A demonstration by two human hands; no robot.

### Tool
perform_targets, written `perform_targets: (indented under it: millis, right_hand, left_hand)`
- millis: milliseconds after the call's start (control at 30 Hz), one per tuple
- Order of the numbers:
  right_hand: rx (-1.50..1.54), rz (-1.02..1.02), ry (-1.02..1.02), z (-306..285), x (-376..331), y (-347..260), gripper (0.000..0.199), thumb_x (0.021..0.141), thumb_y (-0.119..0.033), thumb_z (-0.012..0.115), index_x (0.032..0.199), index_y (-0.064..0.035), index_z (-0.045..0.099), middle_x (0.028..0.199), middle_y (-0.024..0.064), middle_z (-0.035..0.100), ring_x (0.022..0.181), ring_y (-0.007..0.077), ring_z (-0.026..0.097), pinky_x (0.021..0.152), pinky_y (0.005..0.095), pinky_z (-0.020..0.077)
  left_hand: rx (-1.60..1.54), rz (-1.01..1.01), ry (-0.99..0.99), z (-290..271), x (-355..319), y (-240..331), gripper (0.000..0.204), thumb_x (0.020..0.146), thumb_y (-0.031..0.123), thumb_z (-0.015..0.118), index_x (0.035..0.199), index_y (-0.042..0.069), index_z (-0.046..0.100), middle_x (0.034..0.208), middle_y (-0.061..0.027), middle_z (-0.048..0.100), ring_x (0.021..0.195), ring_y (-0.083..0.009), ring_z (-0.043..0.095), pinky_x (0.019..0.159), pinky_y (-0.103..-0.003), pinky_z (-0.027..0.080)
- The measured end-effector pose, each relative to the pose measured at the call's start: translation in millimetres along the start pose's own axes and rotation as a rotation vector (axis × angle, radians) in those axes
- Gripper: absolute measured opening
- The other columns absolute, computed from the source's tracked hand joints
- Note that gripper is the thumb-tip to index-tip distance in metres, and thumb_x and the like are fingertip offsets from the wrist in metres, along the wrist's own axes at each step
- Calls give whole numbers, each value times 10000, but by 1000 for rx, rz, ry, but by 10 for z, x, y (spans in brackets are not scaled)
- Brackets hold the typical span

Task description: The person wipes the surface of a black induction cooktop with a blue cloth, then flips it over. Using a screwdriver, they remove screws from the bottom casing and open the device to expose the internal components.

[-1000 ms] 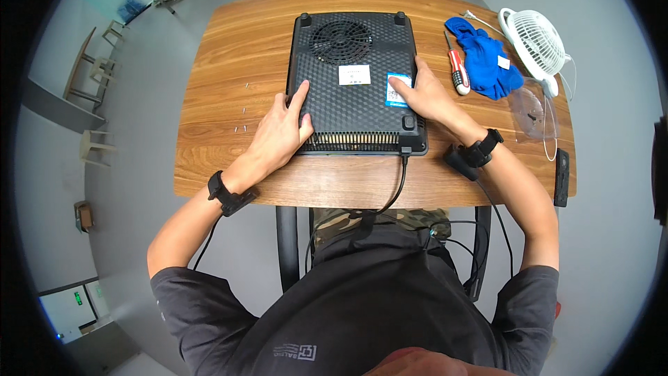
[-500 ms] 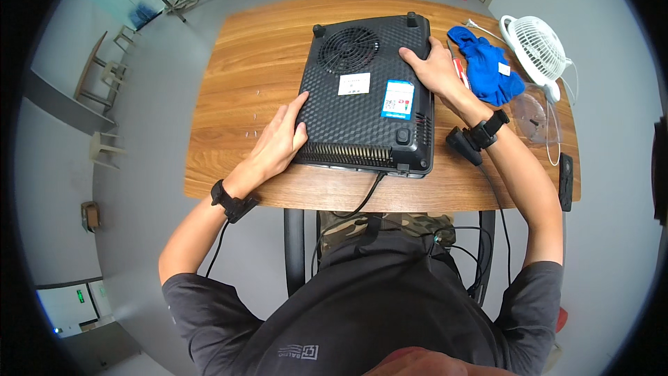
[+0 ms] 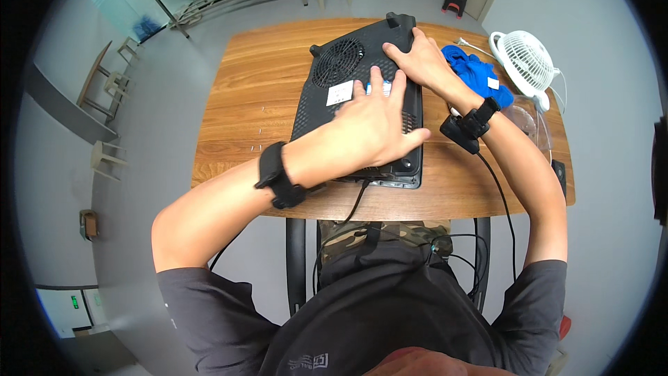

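Black appliance [image 3: 316, 108] under our hands now, lying skewed on the wooden counter [image 3: 240, 63], grille side up, right in front of us! Our right hand [image 3: 426, 63] has its thumb on the upper face and its fingers bent over the right edge, apparently holding the case there. Over the nearer part we have our left hand [image 3: 376, 125], fingers spread wide, gripping nothing; whether its palm presses down, we can't tell.

Steadying and angling the case looks like the job, so we'd share the load between both hands, bear on solid plastic rather than the fan grille [image 3: 339, 60], and leave slack in that black cable [image 3: 357, 202] at the near edge so it doesn't tug.

And what a surface: dark, textured plastic, stubby feet at the far corners, a white label [image 3: 340, 93] mid-face, and a blue sticker [image 3: 387, 88] peeking out between our left fingers! Our forearm hides much of the near end. Off left, well apart, small screws [image 3: 261, 131] lie loose.
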State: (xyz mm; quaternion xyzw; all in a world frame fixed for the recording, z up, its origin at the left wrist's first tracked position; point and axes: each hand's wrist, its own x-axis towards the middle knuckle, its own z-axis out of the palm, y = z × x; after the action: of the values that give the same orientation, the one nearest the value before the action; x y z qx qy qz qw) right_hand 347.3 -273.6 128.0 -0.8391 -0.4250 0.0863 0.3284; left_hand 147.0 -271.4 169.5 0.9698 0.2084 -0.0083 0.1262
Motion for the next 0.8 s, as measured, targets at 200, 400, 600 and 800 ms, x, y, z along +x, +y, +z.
perform_targets:
  millis: [200, 400, 600, 800]
  right_hand:
    - [31, -159, 67, -110, 169, -32, 840, 878, -446, 654, 1406, 170, 439, 1247, 392, 607, 1213, 433, 616, 1033, 440, 495]
    - [278, -187, -73, -180, 80, -436, 782, 917, -389, 658, 1429, 152, 423, 1117, 305, 689, 1083, 399, 674, 1001, 435, 507]
    - [357, -291, 4, 42, 0, -501, 802, 992, -523, 526, 1434, 131, 386, 1210, 308, 652, 1191, 415, 615, 1026, 467, 458]
    - [381, -158, -154, 412, -77, -486, 819, 1044, -625, 267, 1287, 127, 483, 1193, 381, 622, 1183, 506, 587, 1025, 527, 436]
  left_hand:
    - [197, -117, -166, -243, 197, 122, 1165, 868, 697, 591, 1609, 21, -2, 1513, -497, 182, 1251, -596, 511, 1021, -504, 517]
    - [2, -307, -269, -749, 128, -140, 1127, 810, 576, 597, 1608, 0, 49, 1183, -368, 640, 1060, -443, 676, 961, -453, 543]
    - [-146, -332, -249, -1069, -101, -329, 1077, 803, 510, 578, 1611, 1, 79, 1073, -309, 686, 977, -396, 698, 898, -435, 549]
    - [-178, -312, -108, -1116, -233, -669, 992, 840, 473, 551, 1610, 4, 139, 1181, -312, 653, 1099, -362, 643, 964, -382, 481]
